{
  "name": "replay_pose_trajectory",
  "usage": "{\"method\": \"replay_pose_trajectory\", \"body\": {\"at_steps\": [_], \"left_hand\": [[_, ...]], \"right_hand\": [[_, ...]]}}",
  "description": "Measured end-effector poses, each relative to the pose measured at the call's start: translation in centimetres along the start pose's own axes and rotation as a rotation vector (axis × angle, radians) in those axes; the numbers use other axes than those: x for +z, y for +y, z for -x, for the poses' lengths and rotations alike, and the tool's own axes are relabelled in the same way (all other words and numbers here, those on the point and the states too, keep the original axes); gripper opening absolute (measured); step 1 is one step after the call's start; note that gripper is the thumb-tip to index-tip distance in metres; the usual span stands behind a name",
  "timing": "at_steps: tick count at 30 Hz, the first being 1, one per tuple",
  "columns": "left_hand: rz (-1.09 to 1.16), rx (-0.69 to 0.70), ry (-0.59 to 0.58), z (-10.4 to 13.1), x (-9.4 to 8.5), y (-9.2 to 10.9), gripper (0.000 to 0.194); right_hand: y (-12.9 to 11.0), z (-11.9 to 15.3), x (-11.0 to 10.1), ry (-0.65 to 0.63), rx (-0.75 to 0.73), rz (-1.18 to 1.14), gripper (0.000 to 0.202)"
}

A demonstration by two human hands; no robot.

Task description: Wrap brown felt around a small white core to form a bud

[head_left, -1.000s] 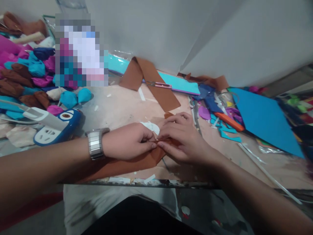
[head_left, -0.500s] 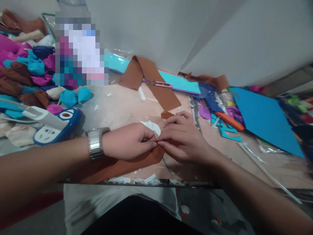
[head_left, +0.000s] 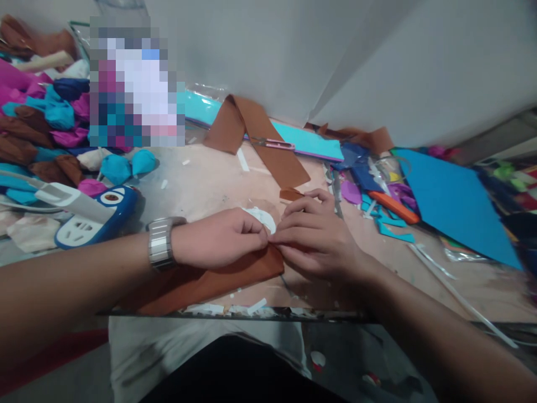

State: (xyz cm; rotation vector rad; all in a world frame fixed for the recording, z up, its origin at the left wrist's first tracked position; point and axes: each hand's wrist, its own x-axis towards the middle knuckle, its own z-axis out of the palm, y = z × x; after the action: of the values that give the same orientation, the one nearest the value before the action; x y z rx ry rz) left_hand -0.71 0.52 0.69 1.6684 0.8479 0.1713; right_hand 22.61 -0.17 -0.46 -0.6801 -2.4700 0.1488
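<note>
Head view: left fingers (head_left: 251,242) and right fingers (head_left: 296,237) nearly shut, pinching brown sheet (head_left: 222,282).

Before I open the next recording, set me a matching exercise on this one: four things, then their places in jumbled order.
Things:
1. Brown sheet
2. Pink cutter
3. Watch
4. Orange tool

Places:
A. Lying across a brown strip
B. Beside the large blue sheet
C. Held by the left hand and right hand
D. On the left arm

Pairs: 1-C, 2-A, 3-D, 4-B
</note>
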Motion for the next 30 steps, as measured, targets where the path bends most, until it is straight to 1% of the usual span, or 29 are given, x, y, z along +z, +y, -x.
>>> {"method": "replay_pose_trajectory", "body": {"at_steps": [2,4,7,14,23,27,30], "left_hand": [[-0.014,-0.002,0.001,-0.07,0.03,-0.10,0.031],[-0.045,0.030,0.004,-0.11,0.02,-0.14,0.032],[-0.082,0.057,0.031,-0.14,-0.01,-0.05,0.034],[-0.105,0.065,0.081,-0.26,0.20,-0.14,0.043],[-0.147,0.120,0.126,-0.12,0.39,-0.17,0.033],[-0.231,0.131,0.185,-0.03,0.66,-0.11,0.033],[-0.346,0.155,0.239,0.11,0.86,0.10,0.032]], "right_hand": [[0.04,0.00,-0.05,-0.002,0.001,0.005,0.013],[0.07,-0.01,-0.11,-0.001,0.007,0.013,0.013],[0.06,-0.03,-0.15,0.017,0.029,0.023,0.008],[0.00,-0.02,-0.06,0.038,0.027,0.025,0.007],[-0.14,-0.05,-0.08,0.038,0.081,0.017,0.005],[-0.29,0.08,-0.02,0.014,0.143,-0.015,0.004],[-0.36,0.17,0.12,0.002,0.187,-0.040,0.004]]}}
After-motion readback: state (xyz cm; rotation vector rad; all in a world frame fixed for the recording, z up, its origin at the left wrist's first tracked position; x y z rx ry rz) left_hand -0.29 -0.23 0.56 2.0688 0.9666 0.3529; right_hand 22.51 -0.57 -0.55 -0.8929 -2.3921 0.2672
